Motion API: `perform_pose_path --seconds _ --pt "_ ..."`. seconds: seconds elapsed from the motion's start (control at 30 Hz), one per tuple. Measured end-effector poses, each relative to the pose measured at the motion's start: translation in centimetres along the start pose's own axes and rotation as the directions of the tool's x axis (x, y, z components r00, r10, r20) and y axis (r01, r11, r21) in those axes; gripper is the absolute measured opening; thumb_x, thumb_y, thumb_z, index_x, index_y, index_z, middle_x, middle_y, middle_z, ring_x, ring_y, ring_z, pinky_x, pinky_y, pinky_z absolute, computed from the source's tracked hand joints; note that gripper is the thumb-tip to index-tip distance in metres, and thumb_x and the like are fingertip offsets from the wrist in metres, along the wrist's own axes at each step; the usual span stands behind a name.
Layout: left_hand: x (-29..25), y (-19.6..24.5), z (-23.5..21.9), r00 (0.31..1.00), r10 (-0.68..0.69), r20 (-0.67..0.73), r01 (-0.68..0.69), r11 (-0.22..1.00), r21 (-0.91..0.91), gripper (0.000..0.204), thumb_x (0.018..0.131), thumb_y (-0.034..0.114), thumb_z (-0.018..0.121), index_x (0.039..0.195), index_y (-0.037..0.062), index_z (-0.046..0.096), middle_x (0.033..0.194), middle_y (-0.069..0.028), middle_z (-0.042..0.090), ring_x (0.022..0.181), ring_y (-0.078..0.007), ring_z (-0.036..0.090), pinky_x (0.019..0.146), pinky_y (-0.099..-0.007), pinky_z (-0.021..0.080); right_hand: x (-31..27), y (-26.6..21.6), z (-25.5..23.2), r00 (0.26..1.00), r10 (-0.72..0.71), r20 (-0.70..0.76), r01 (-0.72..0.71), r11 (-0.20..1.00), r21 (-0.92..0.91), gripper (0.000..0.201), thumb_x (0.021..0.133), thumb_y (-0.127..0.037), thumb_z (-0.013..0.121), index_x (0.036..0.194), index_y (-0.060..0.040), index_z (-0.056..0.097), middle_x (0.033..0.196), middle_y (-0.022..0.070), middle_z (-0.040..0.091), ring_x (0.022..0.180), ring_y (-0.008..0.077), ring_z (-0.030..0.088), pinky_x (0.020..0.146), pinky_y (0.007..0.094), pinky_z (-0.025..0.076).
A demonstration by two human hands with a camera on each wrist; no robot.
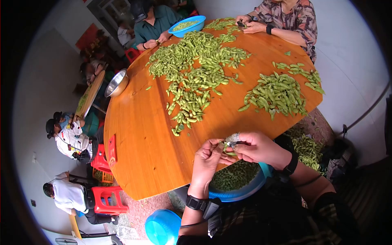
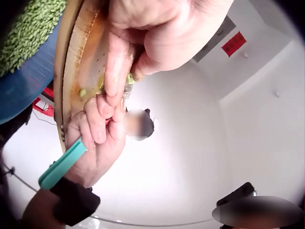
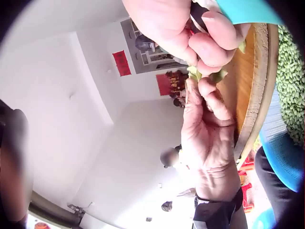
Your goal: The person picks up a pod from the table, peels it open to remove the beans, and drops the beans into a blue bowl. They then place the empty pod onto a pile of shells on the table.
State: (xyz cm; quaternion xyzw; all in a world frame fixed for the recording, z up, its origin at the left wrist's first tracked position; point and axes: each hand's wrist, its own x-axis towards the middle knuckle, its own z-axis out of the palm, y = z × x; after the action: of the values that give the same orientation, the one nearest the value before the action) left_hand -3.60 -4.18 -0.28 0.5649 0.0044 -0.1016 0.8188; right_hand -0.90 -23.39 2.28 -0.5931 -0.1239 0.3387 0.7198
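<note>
In the head view my left hand [image 1: 210, 159] pinches a green soybean pod [image 1: 229, 150] between thumb and fingertips, just beyond the table's near edge. My right hand [image 1: 257, 149] meets it at the pod, fingers curled round a tool with a flat turquoise handle [image 2: 62, 164]; its working end is hidden. A grey textured cover [image 1: 232, 138] sits on one digit of the right hand. In the right wrist view the torn-looking pod [image 3: 194, 74] shows between both hands' fingertips. Right below, a blue basin [image 1: 245, 197] holds shelled green beans [image 1: 234, 175].
Heaps of pods [image 1: 196, 61] lie over the wooden table [image 1: 143, 163], with a smaller pile [image 1: 279, 96] at right. Two people work across it beside a blue bowl [image 1: 196, 28]. A steel bowl [image 1: 117, 83], red stools [image 1: 108, 200] and another blue basin [image 1: 163, 226] stand at left.
</note>
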Motion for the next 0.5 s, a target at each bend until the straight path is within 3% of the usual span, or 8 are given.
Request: perform_pose_path --seconds 0.07,0.23,0.3,0.4,0.5 --pt "0.1 -0.1 0.0 0.995 0.09 -0.034 -0.085 0.99 0.11 0.019 0.098 0.006 0.048 0.107 -0.0058 0.059 0.081 -0.0116 0.067 0.066 -0.0161 0.066 0.06 -0.0243 0.056 0.3 0.9 0.3 0.982 -0.173 -0.073 0.152 0.96 -0.235 0.018 0.096 -0.009 0.051 0.111 -0.0023 0.06 0.067 -0.0023 0.053 0.05 0.0026 0.044 0.044 0.0189 0.035" --pt "0.6 -0.4 -0.8 0.988 0.098 -0.118 -0.075 0.98 0.183 0.024 0.096 0.001 0.044 0.115 -0.0044 0.057 0.079 -0.0077 0.065 0.063 -0.0108 0.06 0.056 -0.0209 0.05 0.3 0.4 0.0 0.985 -0.129 -0.114 0.118 0.987 -0.105 0.022 0.096 -0.008 0.05 0.115 -0.0018 0.057 0.07 -0.001 0.055 0.052 0.0026 0.047 0.045 0.0184 0.036" --pt "0.6 -0.8 -1.0 0.959 0.247 -0.138 -0.165 0.884 0.438 0.022 0.095 0.001 0.049 0.114 -0.0042 0.058 0.08 -0.0061 0.065 0.067 -0.0089 0.06 0.056 -0.0206 0.05 0.3 -0.4 -0.4 0.982 -0.084 -0.168 0.082 0.996 -0.017 0.02 0.095 -0.008 0.05 0.112 0.0 0.057 0.072 0.0002 0.057 0.052 0.0025 0.048 0.044 0.0175 0.036" --pt "0.4 -1.0 0.9 0.977 0.201 -0.068 -0.167 0.924 0.345 0.02 0.093 0.001 0.056 0.113 -0.0041 0.059 0.082 -0.0055 0.066 0.069 -0.0079 0.061 0.059 -0.0204 0.051 0.0 -1.1 -0.2 0.978 -0.083 -0.189 0.084 0.996 -0.002 0.013 0.095 -0.008 0.051 0.103 0.0008 0.057 0.072 0.0007 0.057 0.051 0.0028 0.048 0.043 0.0173 0.035" --pt "0.4 -1.4 2.1 0.956 0.26 -0.134 -0.187 0.896 0.403 0.022 0.092 0.002 0.06 0.113 -0.0045 0.059 0.085 -0.0054 0.067 0.073 -0.0079 0.062 0.062 -0.0209 0.052 0.2 -0.9 0.0 0.977 -0.102 -0.189 0.106 0.994 0.01 0.011 0.095 -0.008 0.051 0.098 0.0002 0.057 0.071 0.0006 0.057 0.051 0.0031 0.048 0.043 0.0177 0.036"
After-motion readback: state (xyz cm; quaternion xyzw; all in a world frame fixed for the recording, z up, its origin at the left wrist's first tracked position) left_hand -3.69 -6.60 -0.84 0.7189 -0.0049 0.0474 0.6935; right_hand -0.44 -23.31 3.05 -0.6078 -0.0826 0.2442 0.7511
